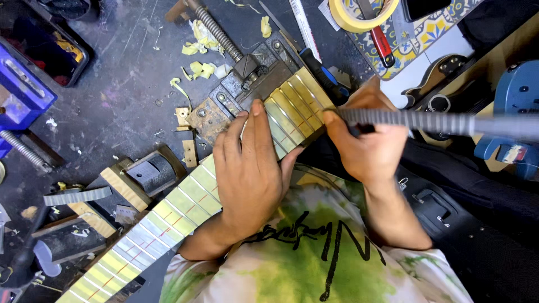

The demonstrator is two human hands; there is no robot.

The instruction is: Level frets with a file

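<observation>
Yellow-green masking tape covers most of the guitar neck (185, 205), which runs diagonally across the bench from the near left up to the middle, with the metal frets showing as thin bare strips between the taped bits. Its far end sits in a rusty old vise (238, 90) with a long screw sticking out toward the far side. Left hand (250, 168) lies flat and open right on top of the fretboard, fingers spread and pointing at the vise, pressing the neck down just short of the jaws. Right hand (368, 143) is just to the right of that, closed around a long grey file (438, 122) that stretches off to the right edge, and its left tip sits at the edge of the last few taped frets. Curls of torn tape (199, 47) are scattered on the dark, scratched bench (112, 84) on the far side, a roll of masking tape (362, 14) sits at the far edge, and a blue plastic box (22, 92) is off at the left.
</observation>
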